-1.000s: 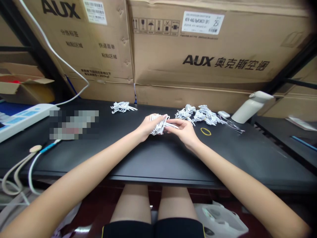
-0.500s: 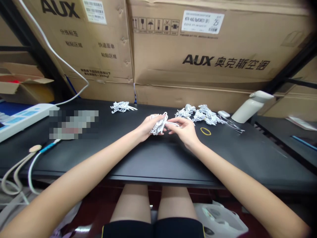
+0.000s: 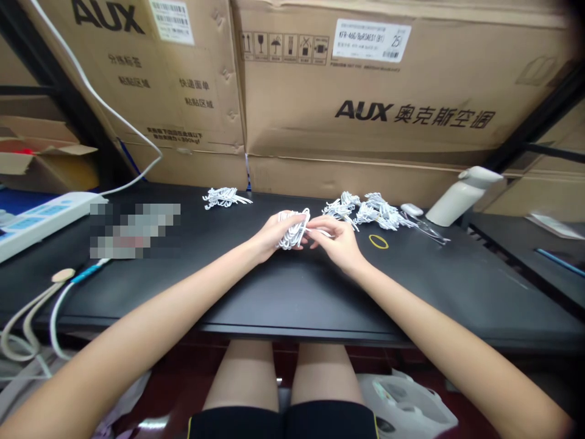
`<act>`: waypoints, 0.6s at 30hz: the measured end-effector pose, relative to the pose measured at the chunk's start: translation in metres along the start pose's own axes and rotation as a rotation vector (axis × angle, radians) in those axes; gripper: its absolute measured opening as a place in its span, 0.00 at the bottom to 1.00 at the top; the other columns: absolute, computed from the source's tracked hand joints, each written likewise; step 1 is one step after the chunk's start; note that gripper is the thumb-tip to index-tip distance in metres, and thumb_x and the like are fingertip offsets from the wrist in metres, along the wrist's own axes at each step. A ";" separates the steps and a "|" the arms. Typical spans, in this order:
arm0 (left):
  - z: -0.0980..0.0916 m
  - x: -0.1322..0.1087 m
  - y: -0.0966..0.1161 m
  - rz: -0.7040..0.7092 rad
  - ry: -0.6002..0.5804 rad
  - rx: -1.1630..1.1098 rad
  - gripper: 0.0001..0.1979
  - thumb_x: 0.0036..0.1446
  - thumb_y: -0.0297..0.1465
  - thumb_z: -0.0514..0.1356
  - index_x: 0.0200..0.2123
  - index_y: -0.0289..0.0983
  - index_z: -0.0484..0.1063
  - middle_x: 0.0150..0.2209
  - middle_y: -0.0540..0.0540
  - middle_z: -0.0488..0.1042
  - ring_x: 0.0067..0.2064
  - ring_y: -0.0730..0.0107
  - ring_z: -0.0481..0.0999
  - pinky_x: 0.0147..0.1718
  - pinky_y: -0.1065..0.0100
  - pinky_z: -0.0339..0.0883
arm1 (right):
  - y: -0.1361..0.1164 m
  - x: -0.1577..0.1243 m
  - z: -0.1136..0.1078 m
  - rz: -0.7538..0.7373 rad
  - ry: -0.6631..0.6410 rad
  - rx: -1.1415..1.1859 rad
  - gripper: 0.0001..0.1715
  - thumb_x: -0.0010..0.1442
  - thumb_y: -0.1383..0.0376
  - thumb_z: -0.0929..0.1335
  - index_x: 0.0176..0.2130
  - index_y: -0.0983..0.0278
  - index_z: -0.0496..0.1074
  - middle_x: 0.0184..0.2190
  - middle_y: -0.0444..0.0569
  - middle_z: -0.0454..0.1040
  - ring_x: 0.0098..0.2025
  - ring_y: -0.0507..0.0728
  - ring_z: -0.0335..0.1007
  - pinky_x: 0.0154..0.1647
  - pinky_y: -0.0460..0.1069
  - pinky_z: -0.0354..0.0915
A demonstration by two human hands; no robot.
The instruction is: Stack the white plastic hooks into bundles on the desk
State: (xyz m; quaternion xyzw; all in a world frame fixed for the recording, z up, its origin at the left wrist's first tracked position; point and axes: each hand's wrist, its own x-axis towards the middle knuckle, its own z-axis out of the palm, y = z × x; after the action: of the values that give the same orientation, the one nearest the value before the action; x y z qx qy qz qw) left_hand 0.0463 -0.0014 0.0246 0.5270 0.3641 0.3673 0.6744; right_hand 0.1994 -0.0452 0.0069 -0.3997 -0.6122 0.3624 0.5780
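I have the left hand (image 3: 266, 238) curled around a bundle of white hooked pieces (image 3: 290, 236), its fingers closed on them, over the middle of the counter (image 3: 297, 299). My right hand (image 3: 340, 242) meets it from the other side, thumb and fingers pinched on the thin ends sticking out of the bundle. Beyond that hand I see white heaps (image 3: 378, 213) near a pale bottle (image 3: 459, 201); a yellow band (image 3: 379, 242) lies nearer. A smaller white pile (image 3: 223, 198) sits farther back, left of both hands.
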 end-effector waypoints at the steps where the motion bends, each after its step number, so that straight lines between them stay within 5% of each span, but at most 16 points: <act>1: 0.000 0.000 0.000 -0.002 0.011 0.001 0.12 0.53 0.35 0.62 0.37 0.34 0.69 0.26 0.46 0.76 0.24 0.71 0.76 0.22 0.70 0.73 | 0.000 0.000 0.000 -0.021 -0.009 -0.020 0.13 0.50 0.57 0.72 0.32 0.63 0.78 0.37 0.50 0.73 0.32 0.54 0.73 0.26 0.49 0.73; 18: 0.001 -0.002 -0.003 0.069 -0.028 0.160 0.15 0.52 0.38 0.62 0.39 0.36 0.65 0.25 0.46 0.75 0.23 0.67 0.76 0.19 0.70 0.70 | -0.001 -0.001 0.001 0.058 0.015 0.003 0.19 0.51 0.54 0.72 0.40 0.62 0.68 0.32 0.45 0.71 0.24 0.51 0.69 0.19 0.46 0.66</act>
State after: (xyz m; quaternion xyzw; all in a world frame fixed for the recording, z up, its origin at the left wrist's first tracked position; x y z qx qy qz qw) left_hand 0.0469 -0.0042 0.0222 0.5966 0.3644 0.3524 0.6222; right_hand 0.1983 -0.0463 0.0072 -0.4192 -0.5954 0.3771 0.5723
